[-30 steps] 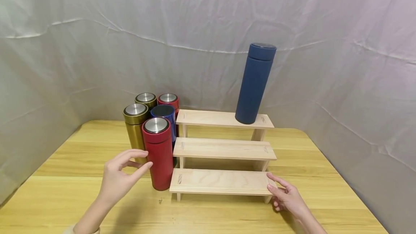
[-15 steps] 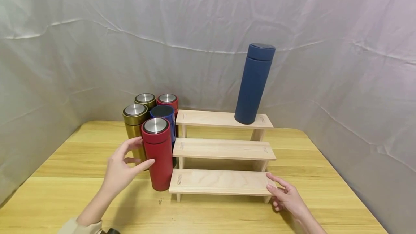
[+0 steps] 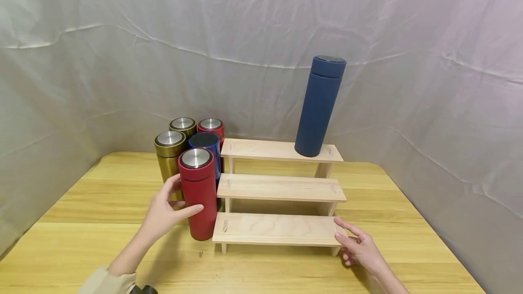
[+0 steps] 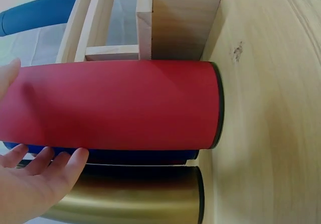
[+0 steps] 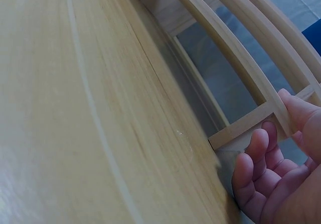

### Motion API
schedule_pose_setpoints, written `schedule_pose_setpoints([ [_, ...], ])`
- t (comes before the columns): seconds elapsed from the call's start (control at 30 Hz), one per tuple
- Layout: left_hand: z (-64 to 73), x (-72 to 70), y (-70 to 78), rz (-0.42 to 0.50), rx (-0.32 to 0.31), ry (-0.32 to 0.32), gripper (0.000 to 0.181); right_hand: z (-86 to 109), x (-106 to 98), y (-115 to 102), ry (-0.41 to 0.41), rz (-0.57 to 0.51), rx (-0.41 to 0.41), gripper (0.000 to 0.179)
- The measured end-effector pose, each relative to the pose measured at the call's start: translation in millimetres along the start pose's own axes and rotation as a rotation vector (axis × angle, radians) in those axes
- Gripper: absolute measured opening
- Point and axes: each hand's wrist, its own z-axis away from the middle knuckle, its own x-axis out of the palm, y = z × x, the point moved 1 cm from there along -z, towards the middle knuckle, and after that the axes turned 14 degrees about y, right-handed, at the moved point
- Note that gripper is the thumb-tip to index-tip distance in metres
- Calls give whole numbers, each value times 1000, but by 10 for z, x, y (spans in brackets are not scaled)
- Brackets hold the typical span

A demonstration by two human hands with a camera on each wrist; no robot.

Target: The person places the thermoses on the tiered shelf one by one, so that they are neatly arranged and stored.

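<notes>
A matte red thermos bottle with a steel-topped lid stands upright on the table, left of the three-step wooden shelf stand. My left hand is spread around its left side, thumb in front and fingers on the far side; the left wrist view shows the fingers along the bottle's edge, not clearly pressing. At the right end of the lowest step my right hand pinches the board, thumb on top; in the right wrist view the other fingers curl by the support. A dark blue thermos stands on the top step.
Behind the matte red bottle cluster two gold thermoses, a shiny blue one and another red one, close together. The wooden table runs to a grey cloth backdrop.
My left hand has moved right and forward around the matte red bottle, its thumb passing farther across the front. The bottle and my right hand have stayed in place.
</notes>
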Motion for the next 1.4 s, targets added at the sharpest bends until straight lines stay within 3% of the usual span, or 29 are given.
schedule_pose_setpoints([
  [0.57, -2, 82, -72, 1, -51, -51, 64, 6, -6, -3, -15, 1, 2, 33],
  [1.4, -19, 90, -20, -37, 10, 79, 63, 17, -3, -1, -24, -17, -6, 33],
])
